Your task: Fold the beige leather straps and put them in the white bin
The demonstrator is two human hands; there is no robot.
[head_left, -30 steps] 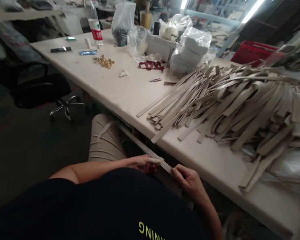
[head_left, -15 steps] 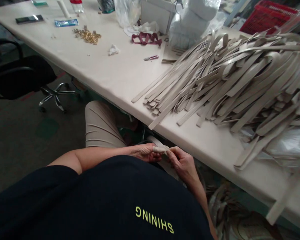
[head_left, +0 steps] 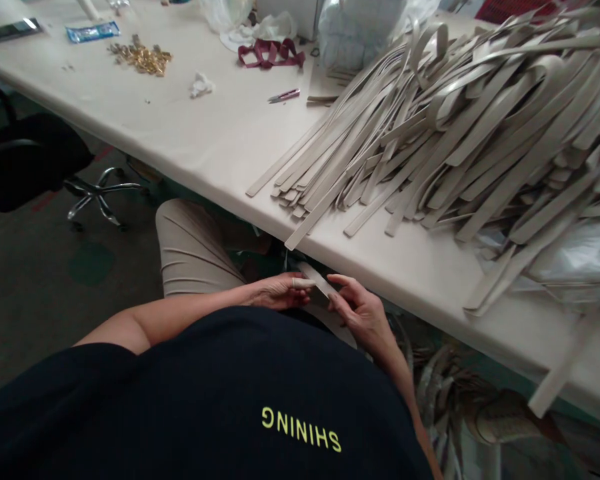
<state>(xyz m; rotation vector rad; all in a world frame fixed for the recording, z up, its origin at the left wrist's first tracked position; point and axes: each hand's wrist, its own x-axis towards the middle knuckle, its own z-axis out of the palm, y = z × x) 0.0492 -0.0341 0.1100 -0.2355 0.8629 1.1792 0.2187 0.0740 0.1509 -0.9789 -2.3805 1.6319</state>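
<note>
Low in my lap, just below the table's near edge, a pale beige strap point(head_left: 316, 277) runs between my two hands. My left hand point(head_left: 283, 291) has its fingers closed on the strap from the left, and one finger wears a whitish wrap. From the right, my right hand point(head_left: 363, 310) pinches the strap's near end, with a finger raised above it. The far part of the strap drops out of sight under the table edge. On the tabletop beyond my hands lies a big heap of similar beige straps point(head_left: 430, 147), several ends pointing toward me.
On the table point(head_left: 180, 133) lie small thread snips point(head_left: 284, 96), gold metal fittings point(head_left: 147, 59), a maroon band point(head_left: 270, 53), crumpled white tissue point(head_left: 201, 85) and a blue packet point(head_left: 93, 32). A black swivel chair point(head_left: 35, 153) stands left. More straps point(head_left: 445, 393) hang below the table at right.
My hands have drawn slightly apart, and more of the strap shows between them. My right index finger has lifted. The camera view has shifted, so the table items sit higher and further left.
</note>
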